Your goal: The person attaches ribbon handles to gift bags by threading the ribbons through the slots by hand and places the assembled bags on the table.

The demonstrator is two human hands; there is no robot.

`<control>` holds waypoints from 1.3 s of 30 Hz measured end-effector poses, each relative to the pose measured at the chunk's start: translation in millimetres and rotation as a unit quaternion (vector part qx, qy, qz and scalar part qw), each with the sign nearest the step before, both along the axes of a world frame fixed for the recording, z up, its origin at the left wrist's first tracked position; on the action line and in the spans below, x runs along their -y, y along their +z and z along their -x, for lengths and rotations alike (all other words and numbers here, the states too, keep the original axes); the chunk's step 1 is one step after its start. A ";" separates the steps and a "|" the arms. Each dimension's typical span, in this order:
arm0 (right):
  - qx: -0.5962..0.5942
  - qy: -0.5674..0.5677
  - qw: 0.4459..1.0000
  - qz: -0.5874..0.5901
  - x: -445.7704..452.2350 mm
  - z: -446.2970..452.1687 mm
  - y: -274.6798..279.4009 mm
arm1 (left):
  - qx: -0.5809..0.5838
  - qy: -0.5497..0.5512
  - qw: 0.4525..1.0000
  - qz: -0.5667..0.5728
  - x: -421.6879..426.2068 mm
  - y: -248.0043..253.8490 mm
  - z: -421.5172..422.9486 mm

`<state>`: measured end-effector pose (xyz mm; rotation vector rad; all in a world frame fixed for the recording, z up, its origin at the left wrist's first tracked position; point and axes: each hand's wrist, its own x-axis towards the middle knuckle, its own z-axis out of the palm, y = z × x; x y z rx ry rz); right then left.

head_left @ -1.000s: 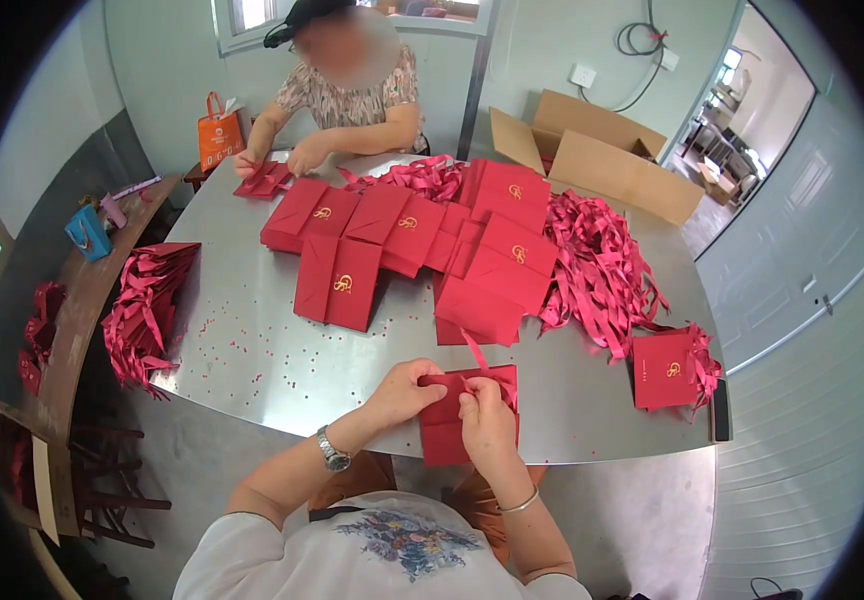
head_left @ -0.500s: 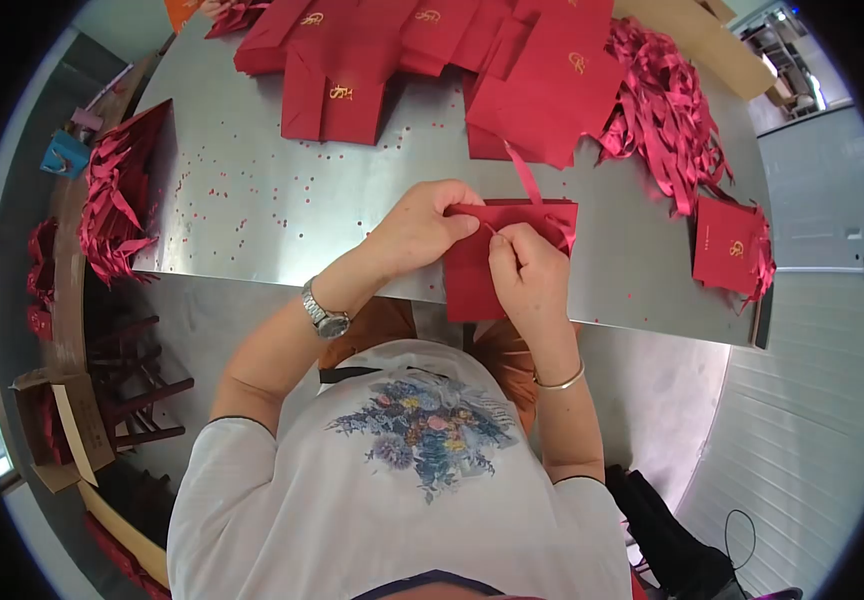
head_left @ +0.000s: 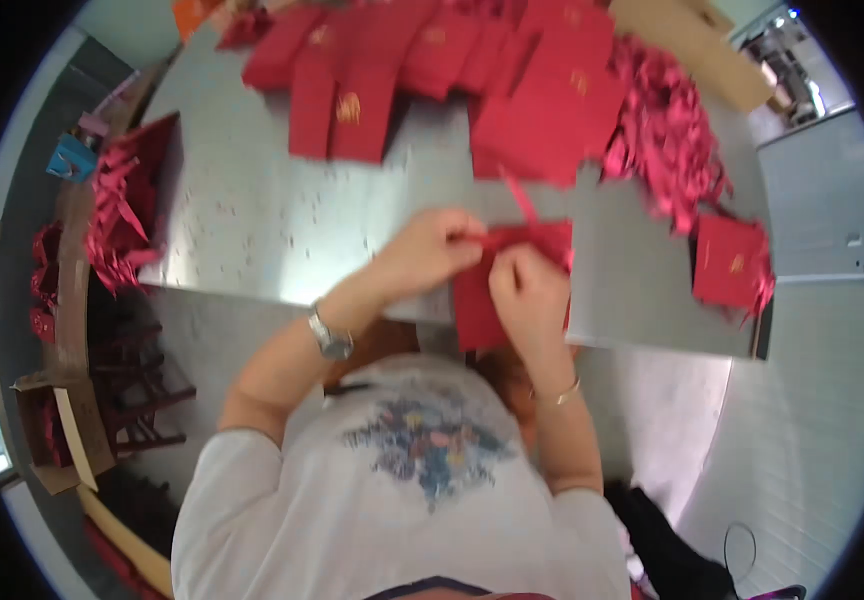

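"What's different on your end?"

"My head view tips further down than a second ago, and the picture is now smeared. The grip itself looks much the same: the red bag (head_left: 480, 300) stays between the two hands, at the near side of the metal table (head_left: 642, 290)."

"And the hands?"

"The left hand (head_left: 432, 250) grasps the bag's upper left corner. The right hand (head_left: 532, 285) has its fingers curled tight, pinching the ribbon (head_left: 521, 197), as I judge it; the blur hides the fingertips. A strand sticks up past the bag's top edge."

"So what do I take from that?"

"That the work on this ribbon looks unfinished. I can't tell whether a knot is forming."

"Where are my limits?"

"In my view the bag's lower end reaches past the table's near edge, so I'd mind that side. Ahead is tight: the stacked bags (head_left: 542, 120) lie just beyond the strand. I see more room leftward, over tabletop strewn with small specks, as far as the ribboned bags (head_left: 127, 215). To the right there's a strip of metal before the printed bag (head_left: 729, 262), with the ribbon heap (head_left: 662, 130) further back."
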<state>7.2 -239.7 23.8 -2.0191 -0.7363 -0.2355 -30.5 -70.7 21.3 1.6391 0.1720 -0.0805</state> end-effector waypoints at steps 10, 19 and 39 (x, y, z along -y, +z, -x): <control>-0.037 -0.008 0.999 0.039 -4.6 -18.2 -19.8 | 0.071 0.048 0.992 -0.089 4.9 -17.8 -19.7; 0.040 -0.013 0.993 0.106 -8.1 -12.1 -23.8 | 0.048 0.071 0.989 -0.118 5.6 -31.3 -17.3; 0.090 -0.032 0.986 0.140 -10.4 -5.9 -24.3 | 0.116 0.064 0.984 -0.118 5.1 -34.5 -9.2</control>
